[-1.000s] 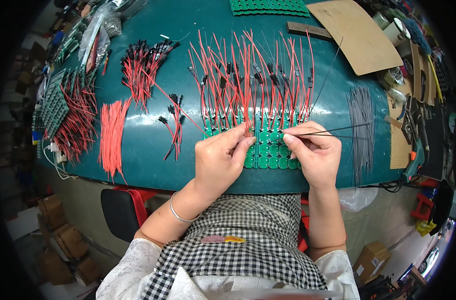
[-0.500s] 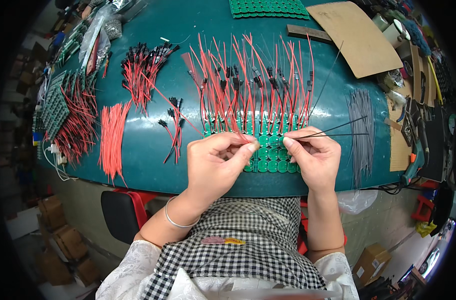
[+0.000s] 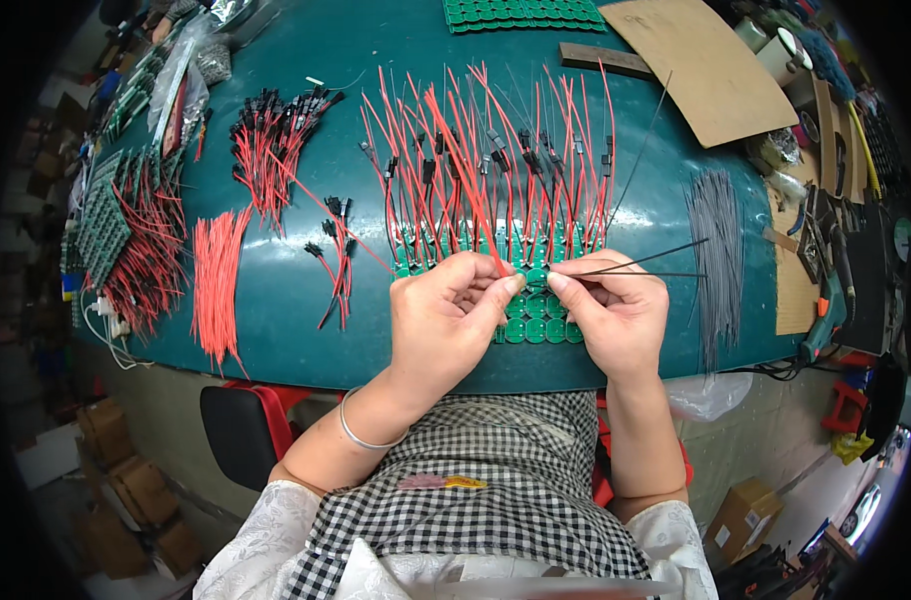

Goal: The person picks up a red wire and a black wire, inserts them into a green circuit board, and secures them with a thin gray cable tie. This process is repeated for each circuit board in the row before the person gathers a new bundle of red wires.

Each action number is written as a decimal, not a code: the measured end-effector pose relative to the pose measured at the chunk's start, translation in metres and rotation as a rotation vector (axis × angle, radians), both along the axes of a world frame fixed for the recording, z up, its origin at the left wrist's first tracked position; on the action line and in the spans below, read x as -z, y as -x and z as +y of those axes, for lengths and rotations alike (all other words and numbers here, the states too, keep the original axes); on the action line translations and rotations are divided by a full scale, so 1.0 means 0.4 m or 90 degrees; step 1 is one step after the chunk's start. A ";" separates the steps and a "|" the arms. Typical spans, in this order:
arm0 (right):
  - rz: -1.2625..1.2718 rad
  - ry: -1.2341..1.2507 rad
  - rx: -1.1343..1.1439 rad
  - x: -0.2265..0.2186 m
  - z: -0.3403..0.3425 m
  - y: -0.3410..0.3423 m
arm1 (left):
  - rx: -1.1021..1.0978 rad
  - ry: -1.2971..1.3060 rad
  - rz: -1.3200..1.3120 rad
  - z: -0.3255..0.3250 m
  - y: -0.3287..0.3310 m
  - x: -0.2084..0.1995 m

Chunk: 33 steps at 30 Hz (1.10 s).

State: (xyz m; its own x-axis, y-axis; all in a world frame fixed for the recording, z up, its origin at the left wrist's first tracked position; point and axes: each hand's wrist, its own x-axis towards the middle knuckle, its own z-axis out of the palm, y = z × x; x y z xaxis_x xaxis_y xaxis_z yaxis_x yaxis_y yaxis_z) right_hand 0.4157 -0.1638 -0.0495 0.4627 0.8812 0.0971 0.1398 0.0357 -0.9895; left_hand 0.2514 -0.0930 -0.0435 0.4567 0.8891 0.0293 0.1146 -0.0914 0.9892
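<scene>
Pinching red wires in left hand, black wires in right hand. Brought fingertips closer together than half-second ago, above green circuit boards near middle of desk's front edge; apparently narrowing work to one small spot. Cannot tell whether touching boards.

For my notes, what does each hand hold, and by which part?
Left hand: red wires, by their lower ends. Right hand: black wires, near their left ends.

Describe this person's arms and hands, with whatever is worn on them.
The left hand and right hand are ungloved. A thin silver bangle rings the left forearm; none shows on the right. White, patterned sleeves end near the elbows.
</scene>
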 end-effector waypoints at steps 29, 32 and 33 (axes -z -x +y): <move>-0.050 -0.023 0.015 0.006 -0.005 0.008 | -0.038 -0.095 0.023 -0.013 -0.013 0.015; -0.055 -0.012 0.013 0.005 -0.003 0.006 | -0.035 -0.104 0.034 -0.012 -0.013 0.016; -0.070 -0.029 0.013 0.008 -0.002 0.005 | -0.034 -0.104 0.032 -0.012 -0.014 0.015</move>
State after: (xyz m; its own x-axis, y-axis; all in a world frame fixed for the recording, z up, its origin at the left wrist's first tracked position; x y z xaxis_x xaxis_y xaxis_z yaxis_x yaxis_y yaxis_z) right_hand 0.4135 -0.1644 -0.0526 0.4654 0.8649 0.1879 0.2482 0.0762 -0.9657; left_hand 0.2571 -0.0979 -0.0496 0.4129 0.8978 0.1534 0.1726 -0.2425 0.9547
